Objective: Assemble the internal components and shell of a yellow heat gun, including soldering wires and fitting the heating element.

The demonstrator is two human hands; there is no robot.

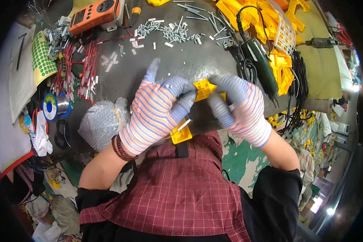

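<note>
Blue reel (49,106) is carrying a wind of silvery wire (63,105) at table left; bubble-wrap bundle (97,127) is sitting just beside the left wrist, contents can't be told. Yellow part (204,89) is lying between the two hands, near the table's front edge. Left hand (159,103) is pinching its left end, fingers closed, index sticking out; right hand (248,111) is curling at the other end, can't tell if gripping. Second yellow piece (182,135) is showing below the left hand, can't tell if joined. Dark table (165,56) is carrying loose screws (175,33), orange meter (93,17), red leads (90,74) and, far right, a yellow parts pile (246,17) beside a dark green tool (260,66). Green floor (246,161) is showing pale worn patches.
</note>
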